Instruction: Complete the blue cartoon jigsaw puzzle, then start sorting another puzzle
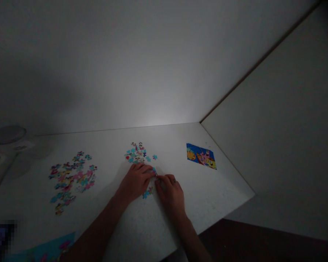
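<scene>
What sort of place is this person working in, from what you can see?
Probably a dim indoor room, perhaps a desk corner at home: a white tabletop sits against plain walls, with loose jigsaw pieces and a printed SpongeBob picture lying on it.

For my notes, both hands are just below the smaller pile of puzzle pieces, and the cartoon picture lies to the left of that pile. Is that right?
Not quite. In the head view, the cartoon picture lies right of the smaller pile of puzzle pieces. The left hand and right hand are just below it.
</scene>
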`<state>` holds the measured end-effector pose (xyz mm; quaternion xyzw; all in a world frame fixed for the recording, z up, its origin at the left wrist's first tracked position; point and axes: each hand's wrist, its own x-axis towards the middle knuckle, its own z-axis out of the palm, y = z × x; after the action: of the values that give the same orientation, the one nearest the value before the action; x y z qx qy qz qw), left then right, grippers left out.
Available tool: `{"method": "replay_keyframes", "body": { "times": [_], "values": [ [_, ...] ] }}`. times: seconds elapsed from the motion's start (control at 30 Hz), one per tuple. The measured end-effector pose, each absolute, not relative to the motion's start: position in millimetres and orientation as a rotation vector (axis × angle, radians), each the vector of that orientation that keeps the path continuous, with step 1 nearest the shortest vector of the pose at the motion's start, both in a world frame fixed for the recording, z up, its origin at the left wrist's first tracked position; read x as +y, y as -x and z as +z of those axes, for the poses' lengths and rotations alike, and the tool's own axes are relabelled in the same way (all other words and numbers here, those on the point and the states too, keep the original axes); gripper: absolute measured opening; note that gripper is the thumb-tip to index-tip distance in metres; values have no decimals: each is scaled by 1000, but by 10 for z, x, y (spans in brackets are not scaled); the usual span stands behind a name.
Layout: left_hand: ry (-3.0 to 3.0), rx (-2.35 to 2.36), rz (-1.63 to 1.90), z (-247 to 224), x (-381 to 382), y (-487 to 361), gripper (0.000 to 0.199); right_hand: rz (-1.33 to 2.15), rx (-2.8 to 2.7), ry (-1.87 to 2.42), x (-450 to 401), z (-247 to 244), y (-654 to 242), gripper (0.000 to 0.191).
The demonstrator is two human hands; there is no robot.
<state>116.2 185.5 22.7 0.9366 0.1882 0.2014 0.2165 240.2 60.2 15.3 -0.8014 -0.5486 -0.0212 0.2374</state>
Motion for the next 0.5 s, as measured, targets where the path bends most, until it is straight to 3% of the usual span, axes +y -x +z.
{"method": "replay_keyframes", "body": {
  "times": [0.5],
  "values": [
    [-2609, 511, 571, 197, 1855, -1158, 25, -123, -1506, 2129, 559, 129, -2364, 23]
  ]
}}
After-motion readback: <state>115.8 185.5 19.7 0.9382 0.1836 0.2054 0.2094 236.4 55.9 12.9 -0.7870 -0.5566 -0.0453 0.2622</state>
